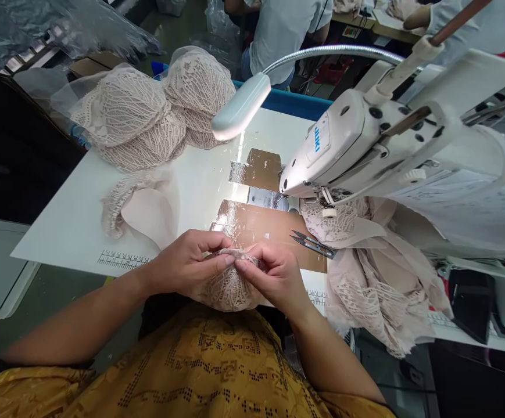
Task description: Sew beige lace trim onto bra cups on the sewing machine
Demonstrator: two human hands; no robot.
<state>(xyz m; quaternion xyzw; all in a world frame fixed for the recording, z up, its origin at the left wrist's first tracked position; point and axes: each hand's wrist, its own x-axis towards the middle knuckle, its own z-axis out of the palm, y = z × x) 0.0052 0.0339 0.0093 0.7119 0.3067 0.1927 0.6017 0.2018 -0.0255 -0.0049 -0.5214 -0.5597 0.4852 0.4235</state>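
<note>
A beige lace bra cup (231,290) hangs at the table's front edge, pinched along its upper rim by both hands. My left hand (191,261) closes on the rim's left part with thumb and forefinger. Close beside it, my right hand (276,271) grips the same rim, thumb against fingers. Just beyond them lies brown cardboard (261,223) taped to the table, with thread snips (312,244) resting on its right part. The sewing machine (335,151) stands beyond on the right, with a lace piece (335,220) beside its needle area.
Stacked lace cups (125,116) stand at the back left, and a loose cup piece (147,212) lies in front of them. A lamp (241,107) on a bendable arm overhangs the white table (73,215). Lace fabric (383,290) drapes over the right edge. A person (276,35) sits beyond.
</note>
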